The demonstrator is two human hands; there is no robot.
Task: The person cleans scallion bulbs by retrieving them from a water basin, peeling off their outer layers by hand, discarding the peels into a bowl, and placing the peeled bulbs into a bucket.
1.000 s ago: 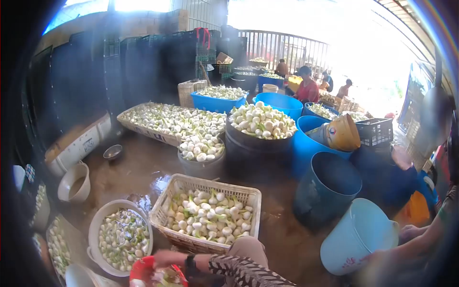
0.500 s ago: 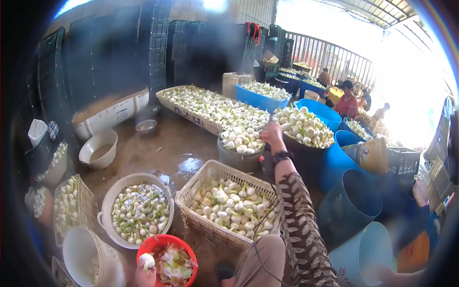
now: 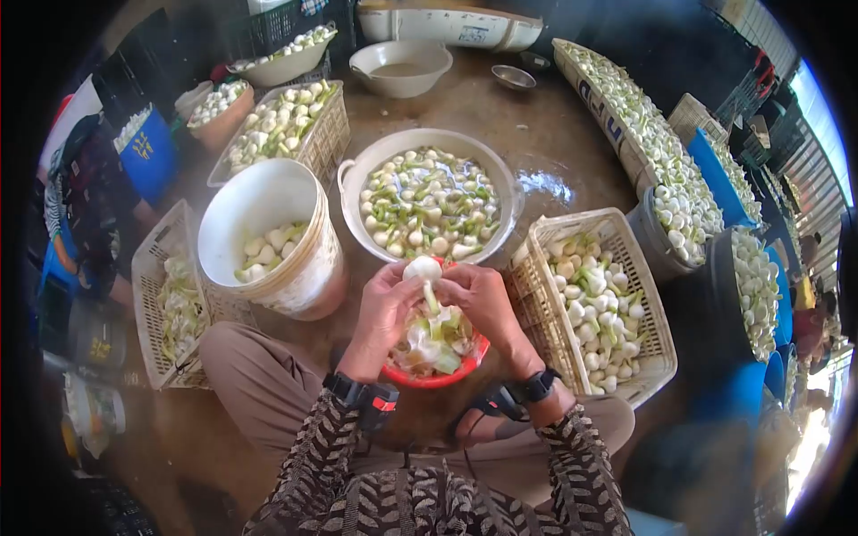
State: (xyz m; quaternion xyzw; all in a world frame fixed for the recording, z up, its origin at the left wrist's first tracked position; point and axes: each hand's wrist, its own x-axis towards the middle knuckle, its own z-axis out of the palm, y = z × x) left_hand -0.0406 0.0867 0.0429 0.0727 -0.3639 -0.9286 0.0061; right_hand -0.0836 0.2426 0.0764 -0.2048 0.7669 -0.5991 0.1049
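Above a red basin (image 3: 425, 382), my left hand (image 3: 386, 302) grips a white garlic bulb (image 3: 423, 268) with its stem hanging down. My right hand (image 3: 487, 299) is closed with its fingertips at the side of the same bulb and stem; the exact contact is partly hidden. Below the hands, the basin holds pale and green garlic peelings (image 3: 433, 344). A round white tub (image 3: 351, 188) of trimmed bulbs in water stands just beyond. To the right sits a beige crate (image 3: 547, 335) of garlic bulbs with short green stems.
A white bucket (image 3: 219, 214) with some bulbs stands left, near a crate of peelings (image 3: 143, 313). Further crates, bowls and a long filled trough (image 3: 617, 134) lie beyond. Another person (image 3: 89, 196) is at the left edge. The floor looks wet.
My view has swung down and left. My right hand has come back from the bulb-filled containers at the right and joined my left hand at the garlic bulb above the red basin.
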